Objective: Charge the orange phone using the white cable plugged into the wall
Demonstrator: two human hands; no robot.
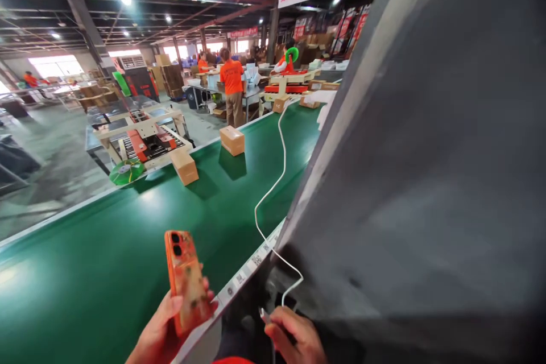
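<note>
My left hand (164,318) is wrapped round a smartphone (187,278) in an orange patterned case, held upright over the near edge of the belt, its camera side towards me. Low in the middle, my right hand (296,333) pinches the plug end (265,315) of a white charging cable (285,153). The plug points up and to the left, apart from the phone. From my right hand the cable loops up over the belt's edge and runs away along the green conveyor belt (119,250).
Small cardboard boxes (232,141) ride on the belt ahead, another box (185,166) at its far edge. A large grey slanted surface (426,170) fills the right side. A taping machine (145,139) stands beyond the belt. People in orange shirts (231,77) stand at tables farther back.
</note>
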